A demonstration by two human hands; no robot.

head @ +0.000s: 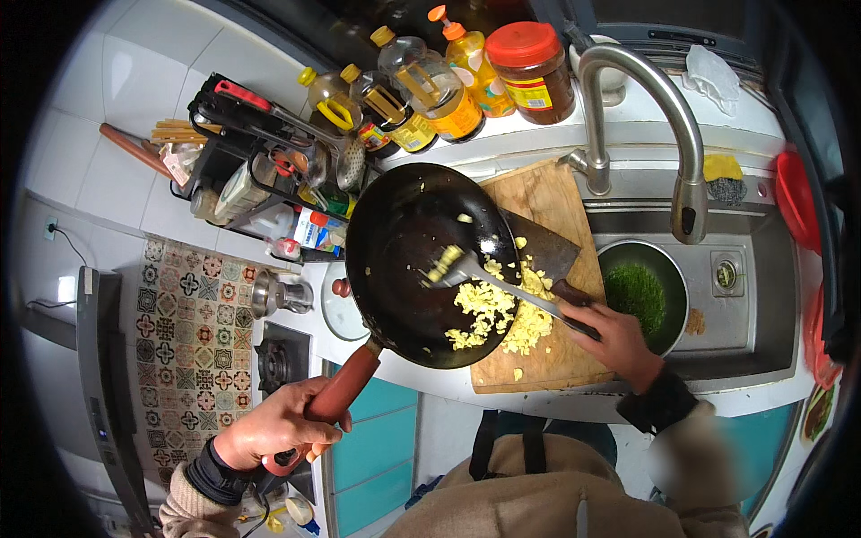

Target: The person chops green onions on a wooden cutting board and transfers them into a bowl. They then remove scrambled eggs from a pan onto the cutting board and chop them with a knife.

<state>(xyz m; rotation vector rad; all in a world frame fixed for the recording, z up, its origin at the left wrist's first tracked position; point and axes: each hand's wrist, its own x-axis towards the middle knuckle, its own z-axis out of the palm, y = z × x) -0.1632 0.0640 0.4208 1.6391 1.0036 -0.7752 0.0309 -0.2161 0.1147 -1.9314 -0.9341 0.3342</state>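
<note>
My left hand (pixel 286 427) grips the red-brown handle of a dark wok (pixel 417 269), which is held over the counter and overlaps the wooden cutting board (pixel 572 363). In my right hand (pixel 622 339) is a metal spatula (pixel 501 286) with a dark handle; its blade is inside the wok with yellow bits on it. Crumbled yellow pieces, apparently scrambled egg (pixel 484 306), lie on the wok's right side, and more egg (pixel 531 323) lies on the board by its rim. A cleaver (pixel 545 245) rests on the board, partly hidden by the wok.
Right of the board, a metal bowl of chopped greens (pixel 635 296) stands in the sink (pixel 767 329) below a curved faucet (pixel 689 134). Bottles (pixel 430 101) and a red-lidded jar (pixel 531 74) line the back ledge. A utensil rack (pixel 255 161) and gas burner (pixel 272 363) are at left.
</note>
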